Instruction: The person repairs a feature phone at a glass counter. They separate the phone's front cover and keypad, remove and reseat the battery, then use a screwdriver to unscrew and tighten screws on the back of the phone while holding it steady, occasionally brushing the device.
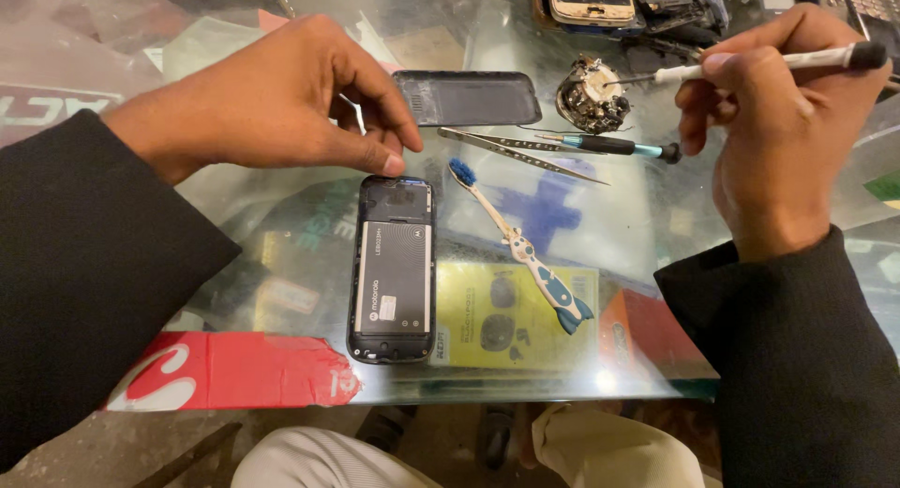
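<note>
A black phone [392, 268] lies face down on the glass table [647, 216] with its back cover off and a grey battery showing. My left hand [281, 99] hovers just above its top edge, thumb and forefinger pinched together; whether something tiny sits between them I cannot tell. My right hand [783, 122] holds a white-handled screwdriver [769, 64] level, its thin tip pointing left at a round dish of small parts [591, 94]. The removed dark back cover [467, 98] lies beyond the phone.
Metal tweezers [520, 152] and a teal-and-black screwdriver [609, 145] lie between the hands. A small blue-and-white toothbrush [520, 249] rests right of the phone. Other phones [591, 0] sit at the far edge. Coloured papers show under the glass.
</note>
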